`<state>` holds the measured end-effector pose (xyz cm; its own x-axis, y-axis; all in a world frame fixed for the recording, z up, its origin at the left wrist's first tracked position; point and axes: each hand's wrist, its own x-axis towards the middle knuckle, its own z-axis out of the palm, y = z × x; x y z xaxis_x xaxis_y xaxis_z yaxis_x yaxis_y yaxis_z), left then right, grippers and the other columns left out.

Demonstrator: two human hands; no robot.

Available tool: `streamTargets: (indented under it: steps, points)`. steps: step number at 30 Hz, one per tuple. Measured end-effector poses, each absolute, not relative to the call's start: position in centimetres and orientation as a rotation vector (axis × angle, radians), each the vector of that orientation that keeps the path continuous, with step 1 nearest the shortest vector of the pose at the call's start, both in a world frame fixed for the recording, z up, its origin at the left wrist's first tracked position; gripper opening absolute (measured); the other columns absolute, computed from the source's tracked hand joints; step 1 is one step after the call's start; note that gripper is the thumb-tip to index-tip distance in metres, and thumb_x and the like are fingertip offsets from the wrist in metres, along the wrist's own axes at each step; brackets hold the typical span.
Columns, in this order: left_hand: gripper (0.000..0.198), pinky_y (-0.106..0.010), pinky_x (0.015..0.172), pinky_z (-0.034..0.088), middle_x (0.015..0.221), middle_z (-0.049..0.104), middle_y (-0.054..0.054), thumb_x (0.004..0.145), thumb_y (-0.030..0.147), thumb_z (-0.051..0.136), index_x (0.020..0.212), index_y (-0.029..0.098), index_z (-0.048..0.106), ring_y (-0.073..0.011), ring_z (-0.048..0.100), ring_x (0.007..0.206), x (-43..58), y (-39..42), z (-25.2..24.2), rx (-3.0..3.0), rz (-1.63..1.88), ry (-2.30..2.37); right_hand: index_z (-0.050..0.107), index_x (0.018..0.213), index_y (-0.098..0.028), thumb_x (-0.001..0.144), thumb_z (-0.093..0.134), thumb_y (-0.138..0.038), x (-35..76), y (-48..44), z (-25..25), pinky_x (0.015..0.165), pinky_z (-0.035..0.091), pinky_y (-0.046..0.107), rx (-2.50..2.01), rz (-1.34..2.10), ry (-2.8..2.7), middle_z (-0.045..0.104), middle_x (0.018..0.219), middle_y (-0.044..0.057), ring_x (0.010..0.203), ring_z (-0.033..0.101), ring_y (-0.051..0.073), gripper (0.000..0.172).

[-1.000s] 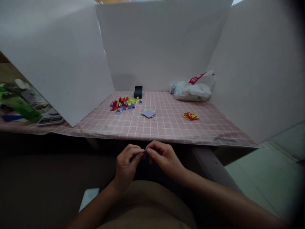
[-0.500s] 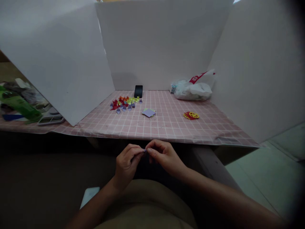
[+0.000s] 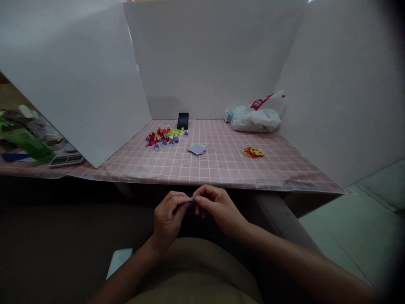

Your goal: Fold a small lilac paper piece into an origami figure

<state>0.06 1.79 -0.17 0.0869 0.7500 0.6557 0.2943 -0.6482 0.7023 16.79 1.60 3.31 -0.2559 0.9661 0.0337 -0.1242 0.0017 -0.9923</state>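
Between my fingertips is a small piece of folded purple paper [image 3: 192, 199], mostly hidden by the fingers. My left hand [image 3: 169, 213] pinches it from the left, and my right hand [image 3: 217, 207] pinches it from the right. Both hands are over my lap, just in front of the table's near edge. On the table lies a small stack of square paper sheets [image 3: 197, 149], purple on top with green beneath. Several small folded paper pieces [image 3: 163, 137] in red, orange, yellow and purple are clustered to its left.
A pink checked tablecloth [image 3: 221, 169] covers the table between white panels [image 3: 218, 59]. A black phone [image 3: 183, 120] stands at the back. A white plastic bag [image 3: 257, 119] and red and yellow cut-outs [image 3: 253, 152] are on the right. A kitchen scale [image 3: 67, 159] sits left.
Slightly more of the purple paper shows between my fingertips. My right fingers have shifted a little; both hands keep their pinch. The view has moved slightly.
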Motion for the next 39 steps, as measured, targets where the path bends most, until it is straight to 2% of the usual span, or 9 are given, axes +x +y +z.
streamTargets:
  steps: [7, 14, 24, 30, 34, 39]
  points:
    - [0.009, -0.025, 0.071, 0.051, 0.085, 0.069, -0.001, 0.086, 0.013, 0.067, 0.085, 0.021, 0.070, -0.0144, 0.065, 0.077, 0.17, 2.00, -0.58, 1.944, 1.616, 0.978, 0.063, 0.072, -0.015, 0.074, 0.069, -0.026, 16.05, 1.37, 2.89, 0.054, 0.040, 0.024, -0.910, 1.600, -1.037, 0.061, 0.059, -0.001, 0.055, 0.052, 0.010, 0.013]
    - [0.009, -0.023, 0.071, 0.050, 0.087, 0.067, 0.000, 0.087, 0.013, 0.067, 0.086, 0.021, 0.070, -0.0132, 0.064, 0.080, 0.40, 1.70, -0.95, 1.805, 1.579, 0.956, 0.065, 0.069, -0.014, 0.069, 0.070, -0.025, 15.75, 0.98, 3.20, 0.056, 0.036, 0.025, -0.998, 1.557, -0.995, 0.055, 0.059, -0.002, 0.058, 0.046, 0.011, 0.012]
    - [0.009, -0.022, 0.073, 0.049, 0.085, 0.065, 0.001, 0.087, 0.014, 0.066, 0.087, 0.023, 0.070, -0.0125, 0.061, 0.080, 0.92, 1.27, -0.90, 1.591, 1.485, 0.895, 0.060, 0.071, -0.017, 0.075, 0.064, -0.025, 15.96, 0.70, 2.76, 0.064, 0.036, 0.028, -1.055, 1.273, -1.236, 0.052, 0.069, -0.002, 0.068, 0.045, 0.013, 0.010]
    - [0.009, -0.022, 0.074, 0.048, 0.084, 0.066, 0.001, 0.086, 0.015, 0.067, 0.086, 0.023, 0.072, -0.0125, 0.061, 0.080, 0.85, 1.24, -0.53, 1.574, 1.463, 0.879, 0.056, 0.069, -0.018, 0.077, 0.061, -0.025, 16.05, 0.63, 2.88, 0.063, 0.037, 0.029, -1.083, 1.110, -1.382, 0.052, 0.071, -0.001, 0.069, 0.047, 0.014, 0.011]
    - [0.007, -0.021, 0.072, 0.048, 0.081, 0.065, 0.002, 0.085, 0.017, 0.069, 0.083, 0.022, 0.072, -0.0115, 0.060, 0.076, 0.72, 1.46, -0.46, 1.491, 1.412, 0.858, 0.055, 0.069, -0.019, 0.077, 0.062, -0.024, 16.12, 0.76, 2.94, 0.064, 0.039, 0.029, -1.088, 1.098, -1.400, 0.053, 0.072, -0.001, 0.070, 0.049, 0.015, 0.012]
    - [0.002, -0.022, 0.070, 0.049, 0.077, 0.066, 0.002, 0.084, 0.022, 0.072, 0.084, 0.020, 0.072, -0.0104, 0.062, 0.070, 0.45, 1.84, -0.90, 1.213, 1.234, 0.766, 0.055, 0.074, -0.019, 0.078, 0.064, -0.025, 16.14, 0.91, 3.01, 0.062, 0.043, 0.028, -1.046, 1.244, -1.360, 0.056, 0.069, -0.002, 0.065, 0.054, 0.014, 0.013]
